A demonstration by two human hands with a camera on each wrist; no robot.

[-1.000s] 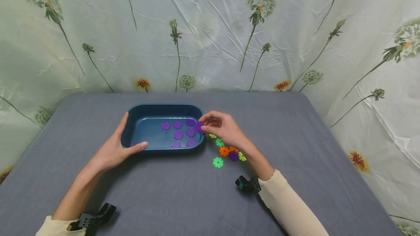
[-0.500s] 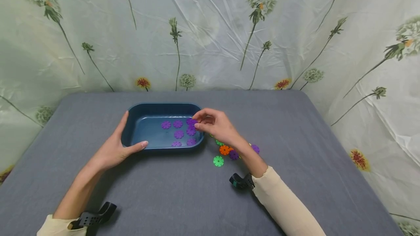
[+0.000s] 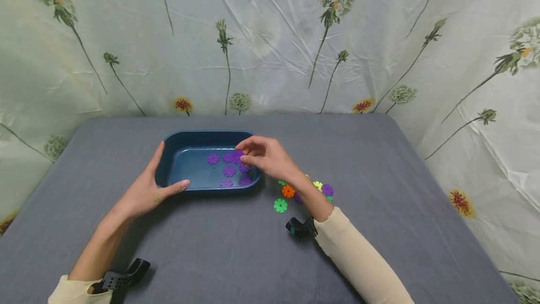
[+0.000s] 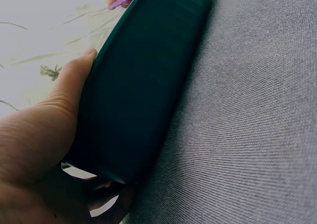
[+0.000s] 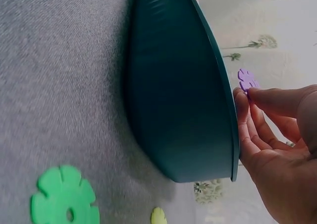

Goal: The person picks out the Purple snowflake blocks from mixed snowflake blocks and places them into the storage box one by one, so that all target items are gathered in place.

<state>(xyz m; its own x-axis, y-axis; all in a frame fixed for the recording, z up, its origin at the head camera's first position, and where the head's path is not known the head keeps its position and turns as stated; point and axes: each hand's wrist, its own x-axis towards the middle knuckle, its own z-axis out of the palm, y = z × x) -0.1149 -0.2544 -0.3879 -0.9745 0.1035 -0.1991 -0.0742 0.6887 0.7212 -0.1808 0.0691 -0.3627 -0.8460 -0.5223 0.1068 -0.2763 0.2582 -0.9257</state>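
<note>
A blue oblong tray stands on the table, with several purple notched plastic discs lying in its right half. My left hand grips the tray's left end, its thumb along the near rim; the left wrist view shows the fingers bent around that end. Over the tray's right side, my right hand pinches another purple notched disc between thumb and fingertips. In the right wrist view this disc is above the rim, tilted. From the head view it overlaps the discs beneath.
Right of the tray, several loose discs lie on the grey cloth, including a green disc, an orange disc and a purple disc. My right forearm partly covers them. A flowered curtain hangs behind the table.
My right hand has moved left from the tray's right rim to over its inside, still pinching the purple disc. Loose discs on the right have come into sight. The left hand stays put.
</note>
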